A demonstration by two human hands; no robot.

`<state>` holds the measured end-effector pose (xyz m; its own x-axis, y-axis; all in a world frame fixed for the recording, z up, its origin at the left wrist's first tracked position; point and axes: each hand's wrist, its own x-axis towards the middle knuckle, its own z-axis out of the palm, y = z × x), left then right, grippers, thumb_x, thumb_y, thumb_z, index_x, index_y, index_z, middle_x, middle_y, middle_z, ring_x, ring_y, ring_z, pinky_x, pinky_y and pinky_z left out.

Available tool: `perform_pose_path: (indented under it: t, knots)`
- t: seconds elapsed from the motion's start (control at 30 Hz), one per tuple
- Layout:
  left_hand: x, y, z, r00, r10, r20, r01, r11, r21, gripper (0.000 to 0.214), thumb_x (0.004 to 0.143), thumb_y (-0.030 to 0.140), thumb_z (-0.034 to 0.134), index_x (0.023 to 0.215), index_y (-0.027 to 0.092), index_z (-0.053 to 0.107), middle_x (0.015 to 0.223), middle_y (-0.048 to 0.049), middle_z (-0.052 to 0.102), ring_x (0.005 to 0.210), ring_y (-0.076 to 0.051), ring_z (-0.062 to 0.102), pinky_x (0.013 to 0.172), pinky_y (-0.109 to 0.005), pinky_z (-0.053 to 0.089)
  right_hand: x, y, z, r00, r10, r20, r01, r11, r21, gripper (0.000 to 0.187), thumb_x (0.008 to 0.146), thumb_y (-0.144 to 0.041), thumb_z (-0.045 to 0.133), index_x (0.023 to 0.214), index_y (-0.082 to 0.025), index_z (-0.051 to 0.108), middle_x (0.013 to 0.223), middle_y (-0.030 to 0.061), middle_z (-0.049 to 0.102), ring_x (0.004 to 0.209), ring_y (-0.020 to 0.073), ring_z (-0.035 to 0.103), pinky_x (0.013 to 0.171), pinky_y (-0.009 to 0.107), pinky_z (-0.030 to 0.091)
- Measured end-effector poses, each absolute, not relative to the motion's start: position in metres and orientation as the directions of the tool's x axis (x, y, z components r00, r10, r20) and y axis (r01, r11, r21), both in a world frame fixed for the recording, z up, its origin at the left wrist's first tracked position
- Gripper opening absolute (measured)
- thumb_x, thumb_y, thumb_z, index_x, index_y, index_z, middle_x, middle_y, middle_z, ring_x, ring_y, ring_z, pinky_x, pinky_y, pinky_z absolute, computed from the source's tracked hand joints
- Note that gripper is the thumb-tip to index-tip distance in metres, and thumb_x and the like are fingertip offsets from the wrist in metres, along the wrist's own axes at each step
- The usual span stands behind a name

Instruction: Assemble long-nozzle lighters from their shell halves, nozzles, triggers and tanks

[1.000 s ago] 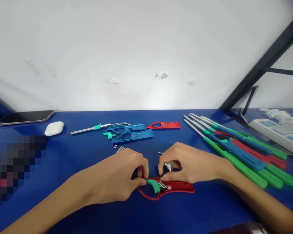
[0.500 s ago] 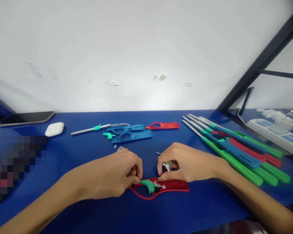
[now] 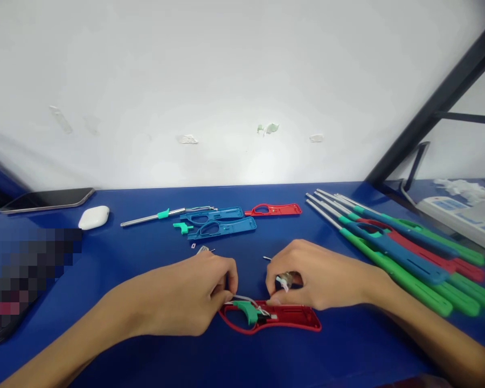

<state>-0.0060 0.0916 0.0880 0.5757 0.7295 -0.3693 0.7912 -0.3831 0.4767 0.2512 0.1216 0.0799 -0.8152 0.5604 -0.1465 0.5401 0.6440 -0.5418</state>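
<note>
A red lighter shell half [image 3: 295, 318] lies on the blue table [image 3: 145, 269] in front of me, with a green trigger [image 3: 246, 311] set in its loop. My left hand [image 3: 194, 293] is closed in a pinch at the shell's left end, holding a thin white wire [image 3: 242, 298] that runs toward the trigger. My right hand [image 3: 311, 277] is curled over the shell's top edge, with a small metal-and-white part [image 3: 284, 280] held between its fingers.
Further back lie two blue shell halves [image 3: 220, 223], another red shell half [image 3: 275, 209], a metal tube with green collar [image 3: 153, 216] and a loose green trigger [image 3: 182, 228]. Several finished lighters [image 3: 392, 242] lie at the right. A white earbud case [image 3: 94, 217] and a phone [image 3: 44, 199] sit at the left.
My left hand's pinch has drawn a white wire out above the trigger. The right hand has stayed over the shell's top edge. The view shifted slightly.
</note>
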Motion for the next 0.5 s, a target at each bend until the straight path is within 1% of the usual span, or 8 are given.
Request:
perform_pose_path:
  t: [0.2,0.3,0.4,0.5]
  knots:
    - [-0.006,0.093,0.084,0.547,0.748,-0.377,0.814,-0.369,0.449,0.011,0.097,0.028,0.044,0.094,0.026,0.055,0.075,0.0034,0.061,0.072,-0.018,0.053,0.071,-0.033,0.037,0.251,0.121,0.077,-0.810,0.571,-0.132,0.544,0.649,-0.532,0.012,0.093,-0.030,0.071,0.083,-0.022,0.074,0.070,-0.0056,0.062,0.061,0.0086,0.049,0.059,0.024,0.032]
    - [-0.004,0.094,0.081,0.524,0.768,-0.368,0.822,-0.342,0.456,0.009,0.095,0.025,0.044,0.091,0.026,0.052,0.076,0.0036,0.060,0.070,-0.017,0.052,0.066,-0.032,0.036,0.251,0.121,0.075,-0.812,0.575,-0.099,0.535,0.666,-0.519,0.014,0.094,-0.026,0.069,0.081,-0.021,0.070,0.071,-0.0053,0.061,0.062,0.0088,0.049,0.059,0.024,0.031]
    - [0.000,0.093,0.078,0.532,0.790,-0.305,0.816,-0.381,0.435,0.008,0.090,0.021,0.047,0.082,0.024,0.047,0.077,0.0026,0.059,0.069,-0.017,0.049,0.058,-0.032,0.032,0.251,0.122,0.072,-0.807,0.588,-0.056,0.534,0.685,-0.496,0.011,0.094,-0.021,0.068,0.083,-0.021,0.070,0.074,-0.0044,0.060,0.063,0.0092,0.050,0.058,0.024,0.030]
    - [0.005,0.091,0.074,0.579,0.787,-0.212,0.787,-0.472,0.397,0.010,0.087,0.019,0.049,0.078,0.023,0.046,0.076,0.0016,0.058,0.066,-0.017,0.047,0.058,-0.034,0.030,0.251,0.123,0.068,-0.794,0.607,-0.030,0.543,0.687,-0.482,0.011,0.096,-0.018,0.064,0.086,-0.021,0.069,0.078,-0.0031,0.061,0.065,0.0099,0.052,0.058,0.024,0.031]
